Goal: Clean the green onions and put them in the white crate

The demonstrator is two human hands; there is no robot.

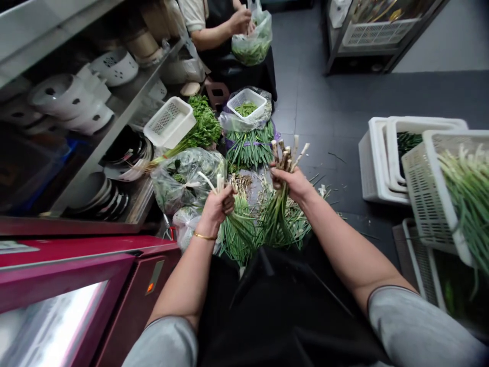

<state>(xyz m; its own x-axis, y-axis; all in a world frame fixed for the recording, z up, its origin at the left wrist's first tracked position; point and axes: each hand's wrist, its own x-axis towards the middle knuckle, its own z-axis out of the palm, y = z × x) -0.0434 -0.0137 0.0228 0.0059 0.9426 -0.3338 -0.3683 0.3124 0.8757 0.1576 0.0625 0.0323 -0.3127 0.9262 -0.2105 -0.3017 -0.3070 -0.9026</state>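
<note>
My left hand [220, 204] is closed around a few thin green onions [219, 182], their pale white ends sticking up above the fist. In my right hand [292, 179] is a thicker bunch of green onions [277, 206]. Its brown, dirt-covered root ends point upward and the green leaves hang below. Under and between both hands lies a pile of loose green onions [244, 232] on the floor, with brown roots and peelings among them. The leaves from my left hand droop toward that pile.
A co-worker's hands [244, 21] hold a plastic bag of green vegetables [252, 43] ahead. Bagged greens [187, 178], leafy bunches [204, 120] and a white basket [170, 122] stand left, beside shelves. White crates [416, 178], one with green onions [468, 188], are at right. A red-fronted appliance [126, 306] stands near left.
</note>
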